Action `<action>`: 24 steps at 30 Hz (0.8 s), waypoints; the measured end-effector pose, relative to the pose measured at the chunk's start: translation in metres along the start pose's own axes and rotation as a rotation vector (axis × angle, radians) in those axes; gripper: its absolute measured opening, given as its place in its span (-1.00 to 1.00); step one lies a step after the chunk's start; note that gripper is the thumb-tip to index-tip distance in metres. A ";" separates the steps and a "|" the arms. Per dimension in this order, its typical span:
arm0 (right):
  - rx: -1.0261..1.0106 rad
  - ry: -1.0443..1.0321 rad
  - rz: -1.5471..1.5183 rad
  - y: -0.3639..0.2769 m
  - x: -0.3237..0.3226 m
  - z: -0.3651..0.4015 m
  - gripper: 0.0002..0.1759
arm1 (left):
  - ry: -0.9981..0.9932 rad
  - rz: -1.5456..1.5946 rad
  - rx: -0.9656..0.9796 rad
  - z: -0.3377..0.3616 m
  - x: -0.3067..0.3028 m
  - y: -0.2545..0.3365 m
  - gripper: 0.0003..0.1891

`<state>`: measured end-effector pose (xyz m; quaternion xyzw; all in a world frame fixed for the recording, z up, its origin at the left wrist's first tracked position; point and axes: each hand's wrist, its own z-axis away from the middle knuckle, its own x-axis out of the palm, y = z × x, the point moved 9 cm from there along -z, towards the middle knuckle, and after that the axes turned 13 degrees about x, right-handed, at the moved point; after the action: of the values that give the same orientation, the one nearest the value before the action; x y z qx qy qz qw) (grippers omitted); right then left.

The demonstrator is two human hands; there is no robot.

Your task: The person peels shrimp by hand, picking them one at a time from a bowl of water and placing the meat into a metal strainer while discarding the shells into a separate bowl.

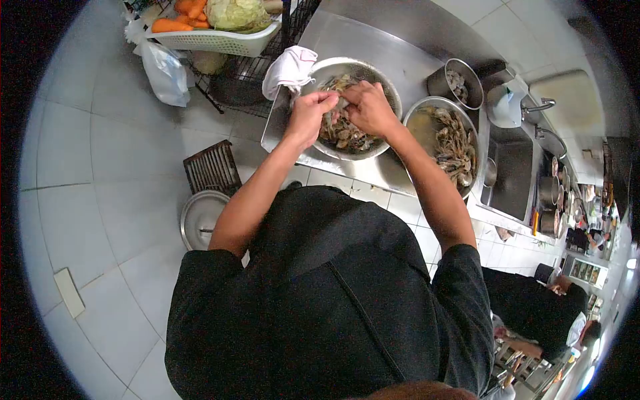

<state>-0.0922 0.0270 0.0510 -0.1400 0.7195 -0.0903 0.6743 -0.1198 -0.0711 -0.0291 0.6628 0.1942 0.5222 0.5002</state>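
Observation:
My left hand [312, 115] and my right hand [369, 108] meet over a round metal bowl [353, 157]. Fingers on both hands are pinched together around what looks like a shrimp [343, 102], mostly hidden by the fingertips. Brownish shrimp or shrimp shells [348, 138] fill the bowl below. To its right, a second metal bowl [418, 125] holds a heap of whole-looking shrimp [453, 143] in cloudy liquid. A metal pot [438, 85] behind that bowl contains pale pieces, perhaps peeled shrimp [457, 87].
A white cloth [289, 70] lies at the counter's left edge. Beside it, a wire rack carries a white basket [220, 41] of carrots and cabbage. The sink [508, 175] is at right. A pot lid [203, 220] sits low at left. Another person [533, 307] works at lower right.

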 end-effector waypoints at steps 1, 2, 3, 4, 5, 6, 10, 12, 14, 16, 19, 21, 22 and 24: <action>-0.012 0.021 0.008 0.002 0.000 0.001 -0.57 | -0.006 0.034 -0.040 0.000 0.002 -0.002 -0.79; -0.024 0.040 0.014 0.004 0.002 0.003 -0.57 | 0.000 0.072 -0.072 0.001 0.002 -0.004 -0.79; -0.035 0.058 0.020 0.002 -0.001 0.006 -0.56 | 0.006 0.109 -0.106 0.002 0.003 -0.008 -0.79; -0.023 0.040 0.021 0.003 -0.003 0.007 -0.55 | 0.015 0.145 -0.140 0.004 0.004 -0.011 -0.78; -0.013 0.020 0.020 0.004 -0.004 0.007 -0.55 | 0.003 0.145 -0.172 0.005 0.004 -0.013 -0.78; -0.006 -0.001 0.020 0.003 -0.006 0.008 -0.55 | -0.007 0.145 -0.203 0.004 0.004 -0.015 -0.78; -0.024 0.031 0.059 0.004 -0.007 0.002 -0.55 | -0.033 0.169 -0.264 0.000 0.001 -0.020 -0.78; -0.037 0.081 0.057 0.003 -0.011 -0.002 -0.57 | -0.067 0.134 -0.311 0.001 0.003 -0.020 -0.79; 0.061 0.089 0.013 0.022 -0.018 -0.014 -0.58 | -0.120 0.077 -0.390 0.007 0.004 -0.019 -0.79; 0.160 0.089 0.063 0.046 -0.026 -0.031 -0.64 | -0.053 0.045 -0.334 0.013 -0.002 -0.014 -0.81; 0.191 0.100 -0.057 0.054 -0.027 -0.040 -0.64 | 0.027 0.046 -0.245 0.012 -0.005 -0.007 -0.78; 0.188 0.155 0.039 0.047 -0.023 -0.036 -0.60 | 0.049 0.089 -0.198 0.005 -0.009 -0.009 -0.74; 0.239 0.167 0.092 0.044 -0.023 -0.030 -0.58 | 0.053 0.092 -0.124 0.002 -0.006 0.000 -0.78; 0.445 -0.128 0.010 0.060 -0.009 -0.026 -0.52 | 0.073 0.126 -0.088 -0.003 0.001 0.003 -0.79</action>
<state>-0.1226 0.0854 0.0422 0.0102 0.6382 -0.2344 0.7333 -0.1232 -0.0704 -0.0263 0.6315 0.1471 0.5847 0.4875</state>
